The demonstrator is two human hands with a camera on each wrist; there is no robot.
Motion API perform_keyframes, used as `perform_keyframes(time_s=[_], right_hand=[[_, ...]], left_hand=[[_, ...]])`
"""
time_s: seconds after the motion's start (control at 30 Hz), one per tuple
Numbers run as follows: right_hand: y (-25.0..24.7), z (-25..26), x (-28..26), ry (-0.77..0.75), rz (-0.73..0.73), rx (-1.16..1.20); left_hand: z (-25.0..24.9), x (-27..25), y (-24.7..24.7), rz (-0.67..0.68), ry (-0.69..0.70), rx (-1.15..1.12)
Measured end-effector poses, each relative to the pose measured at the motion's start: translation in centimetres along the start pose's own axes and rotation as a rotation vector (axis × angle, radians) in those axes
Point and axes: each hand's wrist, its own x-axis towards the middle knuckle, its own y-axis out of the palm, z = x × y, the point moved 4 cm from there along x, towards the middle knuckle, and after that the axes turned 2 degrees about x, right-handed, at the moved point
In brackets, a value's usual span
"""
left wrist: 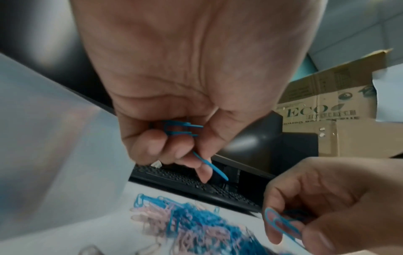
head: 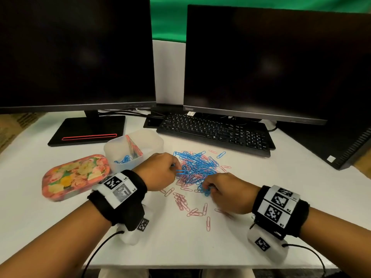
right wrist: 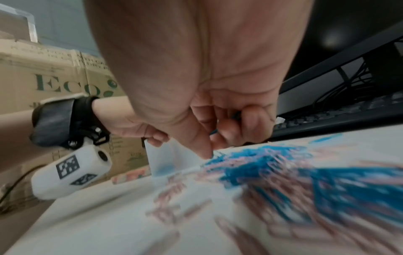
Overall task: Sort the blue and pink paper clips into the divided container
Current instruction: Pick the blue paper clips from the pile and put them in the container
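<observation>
A mixed heap of blue and pink paper clips lies mid-table, with loose pink clips strewn nearer me. The translucent divided container stands left of the heap; blue clips lie in its near-left compartment. My left hand is at the heap's left edge, fingers curled around several blue clips, one more pinched at the fingertips. My right hand is at the heap's near edge and grips a bunch of blue clips, one of which shows as a blue clip in the left wrist view.
A flowered tin lid lies left of the container. A black keyboard and two dark monitors stand behind the heap, a monitor base at back left. Cardboard boxes sit off the table's left side.
</observation>
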Motion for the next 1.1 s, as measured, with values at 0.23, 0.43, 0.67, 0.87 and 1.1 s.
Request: perform_keyframes(time_s=[0.23,0.43,0.67,0.87,1.1], right_hand=[[-4.6,4.9,3.0,-0.096,-0.079,0.088],[-5.9,11.6,8.0,-0.166,-0.053,0.040],[-5.2,16.0,12.5,-0.117,-0.118,-0.122],[-5.4,18.6,13.2,-0.155,-0.099,-0.238],[-5.5,19.3,13.9,-0.208,-0.108,-0.112]], left_hand=[[3.7,-1.1,-7.9,-0.163,-0.131,0.016],[7.3,-1.3,-10.4,-0.030,-0.305,0.286],[8.2,-0.5,-10.0,0.004,-0.322,0.409],[8.8,0.0,-10.2,-0.073,-0.330,0.346],[9.0,-0.5,-11.0,-0.144,-0.344,0.309]])
